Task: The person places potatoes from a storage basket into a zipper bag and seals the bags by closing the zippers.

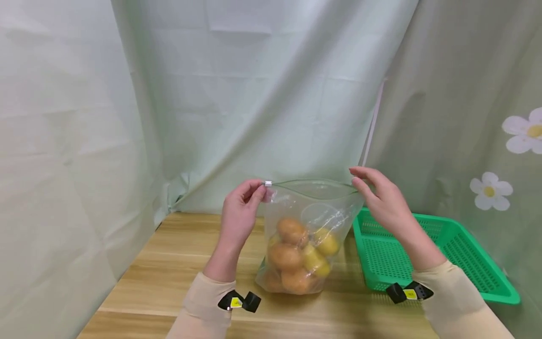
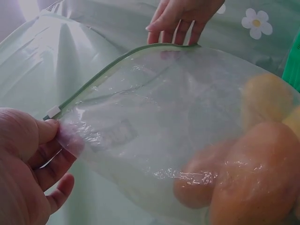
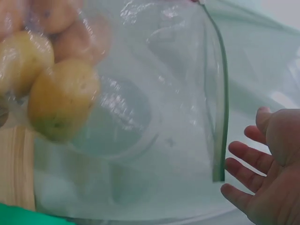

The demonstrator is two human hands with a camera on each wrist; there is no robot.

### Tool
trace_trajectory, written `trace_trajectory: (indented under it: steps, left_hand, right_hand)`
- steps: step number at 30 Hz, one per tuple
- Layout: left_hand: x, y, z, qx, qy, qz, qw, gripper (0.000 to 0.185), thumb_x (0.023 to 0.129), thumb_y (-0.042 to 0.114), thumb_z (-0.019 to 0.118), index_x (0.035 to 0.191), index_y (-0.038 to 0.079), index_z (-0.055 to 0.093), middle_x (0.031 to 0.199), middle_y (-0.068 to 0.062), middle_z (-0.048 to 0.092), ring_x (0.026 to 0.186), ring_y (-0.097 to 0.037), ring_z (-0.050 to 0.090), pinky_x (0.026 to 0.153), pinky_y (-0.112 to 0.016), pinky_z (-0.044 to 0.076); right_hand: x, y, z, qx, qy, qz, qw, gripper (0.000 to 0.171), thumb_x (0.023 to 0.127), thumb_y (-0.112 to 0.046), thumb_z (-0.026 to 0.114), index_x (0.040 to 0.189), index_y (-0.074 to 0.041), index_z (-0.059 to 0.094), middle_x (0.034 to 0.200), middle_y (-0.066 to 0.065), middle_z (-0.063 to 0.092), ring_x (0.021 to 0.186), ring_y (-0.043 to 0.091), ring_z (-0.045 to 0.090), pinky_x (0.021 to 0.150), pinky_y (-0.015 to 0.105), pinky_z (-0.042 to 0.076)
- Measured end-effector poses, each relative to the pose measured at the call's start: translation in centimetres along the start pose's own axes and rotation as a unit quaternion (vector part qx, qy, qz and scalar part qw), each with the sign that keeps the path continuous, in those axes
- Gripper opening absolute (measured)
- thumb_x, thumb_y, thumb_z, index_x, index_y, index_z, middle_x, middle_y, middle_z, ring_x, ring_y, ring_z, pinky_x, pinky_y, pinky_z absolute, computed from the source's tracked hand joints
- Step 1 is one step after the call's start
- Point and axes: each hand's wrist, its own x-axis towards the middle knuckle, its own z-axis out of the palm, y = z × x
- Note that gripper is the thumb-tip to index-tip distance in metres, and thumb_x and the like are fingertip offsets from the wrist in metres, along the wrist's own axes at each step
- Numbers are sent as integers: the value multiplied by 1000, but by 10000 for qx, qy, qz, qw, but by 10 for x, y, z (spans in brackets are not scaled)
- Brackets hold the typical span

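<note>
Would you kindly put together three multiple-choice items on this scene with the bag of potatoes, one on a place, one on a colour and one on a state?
1. Where does the green basket stand relative to the clear bag?
A. to the person's right of it
B. to the person's left of it
C. on top of it

2. What colour is the bag's zip strip?
A. red
B. green
C. black

3. What is the left hand doing?
A. lying flat on the table
B. pinching the bag's top corner by the white slider
C. holding a potato

Answers: 1 A, the head view shows the basket on the table on the right hand's side. 2 B, the left wrist view shows a green strip. 3 B, its fingertips meet on the corner beside the slider.
</note>
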Motion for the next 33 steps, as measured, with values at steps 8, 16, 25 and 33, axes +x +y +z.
trace_trajectory:
  steps: [8, 16, 25, 33]
  left_hand:
    - [0, 1, 0, -260, 90, -202, 9994, 13, 107, 10, 74, 111, -2, 73, 100, -13, 81, 91, -23, 75, 88, -30, 61]
    - [3, 0, -1, -203, 52, -39, 9998, 14, 108, 14, 72, 111, 1, 72, 99, -11, 81, 91, -24, 75, 93, -31, 60]
    - [2, -3, -12, -38, 172, -25, 9998, 11, 108, 15, 72, 110, 4, 72, 99, -12, 81, 88, -26, 76, 92, -31, 61]
    - [3, -4, -17, 310, 241, 134, 9991, 11, 106, 18, 76, 111, 8, 77, 103, -8, 74, 97, -23, 70, 88, -32, 59]
  right_hand:
    - [14, -26, 7, -186, -168, -347, 9991, 50, 115, -37, 60, 161, -16, 57, 160, 10, 56, 153, 35, 46, 119, 66, 40]
    - [31, -54, 23, -116, -473, -796, 9956, 49, 113, -38, 64, 157, -16, 62, 159, 4, 58, 153, 29, 47, 122, 59, 40]
    - [45, -73, 51, 142, -606, -1257, 9901, 46, 107, -36, 75, 150, -21, 70, 151, -1, 65, 146, 23, 55, 119, 54, 45]
    - [49, -85, 72, 146, -790, -1294, 9883, 46, 105, -36, 78, 147, -19, 73, 148, -3, 69, 145, 23, 57, 119, 51, 46]
